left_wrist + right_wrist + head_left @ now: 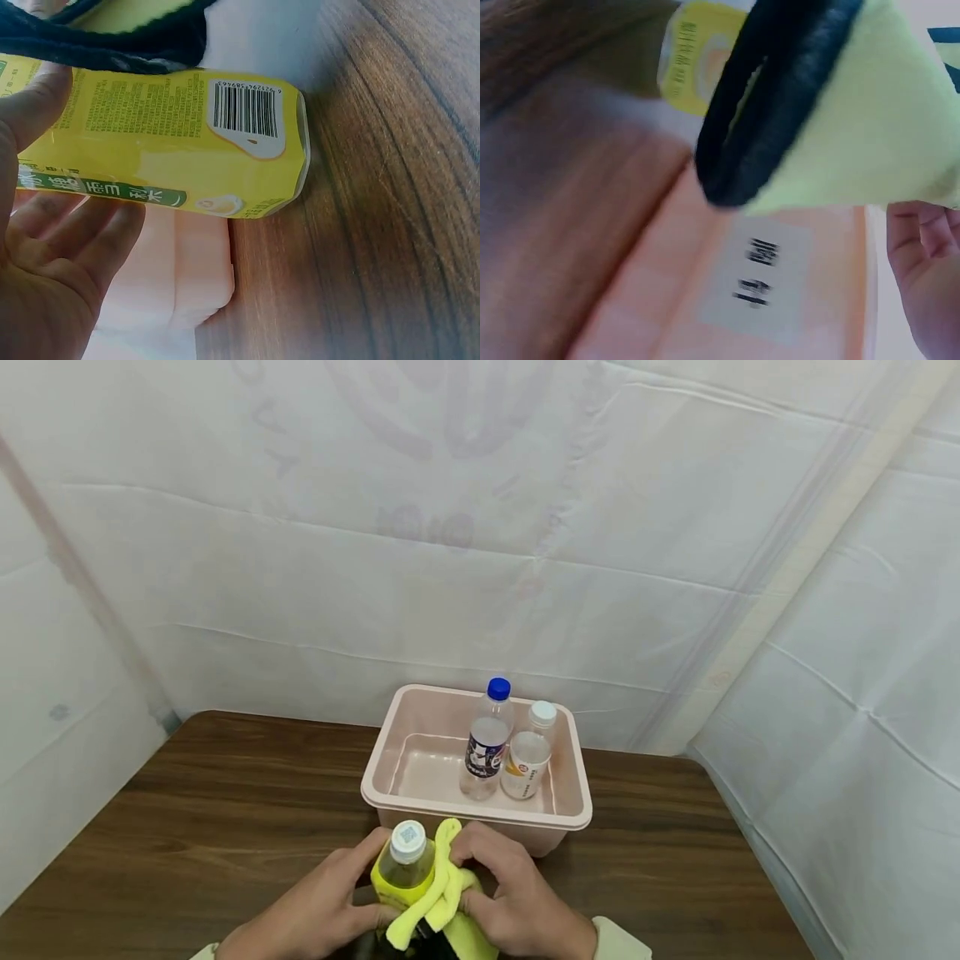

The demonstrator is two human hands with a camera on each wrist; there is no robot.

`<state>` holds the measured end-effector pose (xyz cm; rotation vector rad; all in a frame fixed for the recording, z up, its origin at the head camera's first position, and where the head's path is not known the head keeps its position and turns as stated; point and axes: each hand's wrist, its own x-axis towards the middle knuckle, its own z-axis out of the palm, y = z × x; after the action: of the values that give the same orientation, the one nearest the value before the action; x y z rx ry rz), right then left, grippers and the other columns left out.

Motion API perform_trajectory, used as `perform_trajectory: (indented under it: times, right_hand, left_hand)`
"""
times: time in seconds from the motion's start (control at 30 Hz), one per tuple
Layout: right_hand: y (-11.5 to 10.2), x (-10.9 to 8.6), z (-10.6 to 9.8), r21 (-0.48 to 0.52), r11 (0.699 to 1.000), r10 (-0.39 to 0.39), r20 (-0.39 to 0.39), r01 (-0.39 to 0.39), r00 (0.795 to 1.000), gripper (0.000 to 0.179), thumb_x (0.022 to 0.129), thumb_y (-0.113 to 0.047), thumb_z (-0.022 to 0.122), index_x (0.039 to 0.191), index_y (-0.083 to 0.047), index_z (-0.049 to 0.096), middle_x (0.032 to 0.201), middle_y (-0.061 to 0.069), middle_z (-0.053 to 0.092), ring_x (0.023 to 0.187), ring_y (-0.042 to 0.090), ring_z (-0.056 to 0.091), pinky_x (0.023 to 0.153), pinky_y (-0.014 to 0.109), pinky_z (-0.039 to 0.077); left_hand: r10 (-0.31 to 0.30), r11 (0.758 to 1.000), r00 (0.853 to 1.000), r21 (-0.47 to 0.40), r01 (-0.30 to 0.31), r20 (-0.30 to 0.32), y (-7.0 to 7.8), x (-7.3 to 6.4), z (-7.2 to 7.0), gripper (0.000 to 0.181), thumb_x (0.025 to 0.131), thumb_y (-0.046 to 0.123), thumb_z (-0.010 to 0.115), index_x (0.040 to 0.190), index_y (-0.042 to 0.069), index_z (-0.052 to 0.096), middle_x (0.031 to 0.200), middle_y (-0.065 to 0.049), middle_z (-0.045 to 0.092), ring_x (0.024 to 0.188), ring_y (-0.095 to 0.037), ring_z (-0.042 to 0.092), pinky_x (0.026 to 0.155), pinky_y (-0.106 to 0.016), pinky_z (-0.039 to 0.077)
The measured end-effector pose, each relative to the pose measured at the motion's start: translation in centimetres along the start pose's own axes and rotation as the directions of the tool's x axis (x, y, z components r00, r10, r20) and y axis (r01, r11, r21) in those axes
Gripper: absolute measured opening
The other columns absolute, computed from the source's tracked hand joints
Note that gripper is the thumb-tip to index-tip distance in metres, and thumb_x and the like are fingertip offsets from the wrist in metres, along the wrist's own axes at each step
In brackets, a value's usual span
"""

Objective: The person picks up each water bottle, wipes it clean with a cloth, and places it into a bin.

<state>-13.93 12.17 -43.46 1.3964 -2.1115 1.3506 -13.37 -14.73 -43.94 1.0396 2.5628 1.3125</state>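
Observation:
A bottle with a white cap and a yellow label point(165, 142) stands at the front of the table in the head view. My left hand point(318, 897) grips it around the side, and the label's barcode faces the left wrist view. Bunched in my right hand point(521, 889) is a yellow cloth point(870, 112) with a dark edge, held against the bottle's right side. Part of the cloth overlaps the bottle's body in the head view, and its dark border hangs down below.
Behind the hands sits a pink plastic bin point(420, 693) with a white printed label on its front. Inside stand a clear bottle with a blue cap point(487, 743) and another with a white cap point(528, 756). White sheeting point(465, 568) surrounds the dark wooden table point(187, 827).

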Motion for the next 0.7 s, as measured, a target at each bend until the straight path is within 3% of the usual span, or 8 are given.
perform_trajectory:
  times: [0.1, 0.17, 0.23, 0.33, 0.4, 0.47, 0.7]
  right_hand:
    - [0.8, -0.7, 0.8, -0.017, 0.999, 0.051, 0.070, -0.050, 0.996, 0.043, 0.071, 0.016, 0.066, 0.101, -0.013, 0.056, 0.096, 0.000, 0.059, 0.091, 0.005, 0.054, 0.081, 0.017, 0.053]
    - [1.4, -1.5, 1.5, -0.016, 0.992, 0.123, 0.145, -0.122, 0.982, 0.039, 0.075, 0.014, 0.069, 0.099, -0.014, 0.056, 0.093, -0.001, 0.058, 0.089, 0.001, 0.051, 0.078, 0.015, 0.051]
    - [2.0, -2.1, 2.2, -0.023, 0.975, 0.222, 0.227, -0.222, 0.948, 0.035, 0.080, 0.009, 0.071, 0.098, -0.015, 0.056, 0.091, -0.003, 0.056, 0.087, -0.002, 0.049, 0.076, 0.014, 0.049]
    - [2.5, -2.7, 2.7, -0.057, 0.931, 0.359, 0.326, -0.361, 0.875, 0.027, 0.086, 0.001, 0.073, 0.097, -0.016, 0.055, 0.088, -0.007, 0.053, 0.082, -0.006, 0.045, 0.072, 0.013, 0.047]
    - [2.6, -2.8, 2.7, -0.099, 0.911, 0.408, 0.357, -0.400, 0.840, 0.024, 0.088, -0.004, 0.074, 0.096, -0.018, 0.056, 0.086, -0.010, 0.052, 0.079, -0.007, 0.043, 0.071, 0.012, 0.045]
    - [2.5, -2.7, 2.5, -0.137, 0.911, 0.411, 0.357, -0.388, 0.839, 0.023, 0.088, -0.007, 0.075, 0.095, -0.018, 0.056, 0.085, -0.012, 0.052, 0.078, -0.008, 0.043, 0.069, 0.011, 0.044]
    - [1.4, -2.7, 1.2, -0.111, 0.938, 0.345, 0.234, -0.327, 0.909, 0.032, 0.082, 0.003, 0.077, 0.094, -0.018, 0.056, 0.090, -0.008, 0.056, 0.085, -0.004, 0.047, 0.077, 0.013, 0.047]
  left_hand:
    - [0.003, 1.000, 1.000, -0.006, -0.003, -0.011, 0.0, -0.1, 0.1, 0.056, 0.094, 0.044, 0.077, 0.139, 0.031, 0.047, 0.123, 0.014, 0.071, 0.112, 0.001, 0.065, 0.093, -0.025, 0.057]
    - [-0.002, 1.000, 1.000, -0.004, 0.002, -0.019, 0.0, -0.1, 0.2, 0.056, 0.092, 0.044, 0.078, 0.138, 0.032, 0.048, 0.121, 0.015, 0.072, 0.110, 0.001, 0.065, 0.093, -0.025, 0.056]
    - [-0.010, 1.000, 1.000, -0.004, 0.010, -0.021, 0.1, -0.1, 0.2, 0.057, 0.091, 0.044, 0.079, 0.137, 0.032, 0.048, 0.120, 0.016, 0.072, 0.108, 0.001, 0.065, 0.092, -0.025, 0.056]
    - [-0.029, 1.000, 0.999, -0.010, 0.029, -0.017, 0.2, -0.1, 0.3, 0.057, 0.091, 0.045, 0.079, 0.137, 0.033, 0.049, 0.120, 0.016, 0.071, 0.108, 0.001, 0.065, 0.092, -0.025, 0.056]
    - [-0.037, 0.999, 0.999, -0.022, 0.037, -0.009, 0.3, -0.1, 0.2, 0.057, 0.091, 0.045, 0.079, 0.138, 0.033, 0.048, 0.121, 0.015, 0.071, 0.108, 0.001, 0.065, 0.093, -0.024, 0.056]
    - [-0.042, 0.999, 0.999, -0.026, 0.042, -0.003, 0.4, 0.0, 0.2, 0.057, 0.091, 0.046, 0.079, 0.138, 0.032, 0.048, 0.122, 0.015, 0.071, 0.108, 0.001, 0.064, 0.093, -0.025, 0.056]
    - [-0.086, 0.996, 0.996, -0.022, 0.086, 0.004, 0.7, -0.1, 0.2, 0.064, 0.090, 0.052, 0.078, 0.141, 0.033, 0.046, 0.126, 0.015, 0.067, 0.113, 0.000, 0.062, 0.097, -0.025, 0.054]
